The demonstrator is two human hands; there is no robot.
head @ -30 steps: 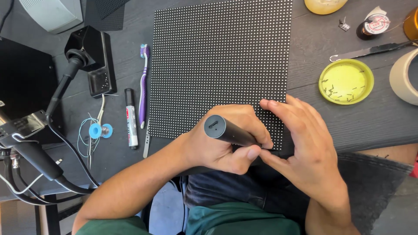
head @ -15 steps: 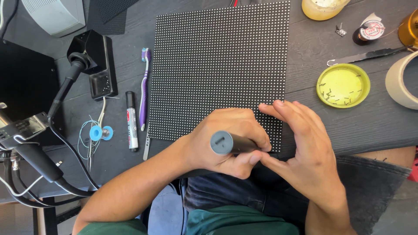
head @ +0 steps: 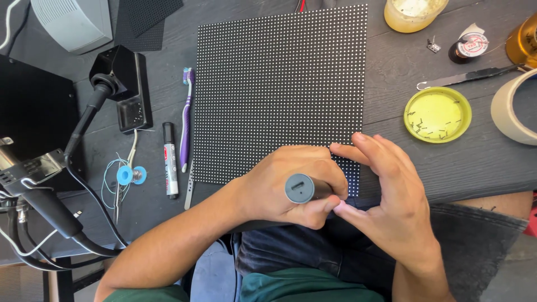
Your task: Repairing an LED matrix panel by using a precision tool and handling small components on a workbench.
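while left hand (head: 291,182) tilts tool (head: 300,188) upright, panel (head: 279,89) unmoved

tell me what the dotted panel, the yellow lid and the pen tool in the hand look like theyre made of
Dotted panel: looks like rigid matte black plastic, with an even grid of small pale dots.
Yellow lid: probably plastic, slightly glossy, with a moulded raised rim; small dark metal-looking bits lie in it.
Pen tool in the left hand: smooth matte grey barrel, plastic or coated metal, hard to tell which.
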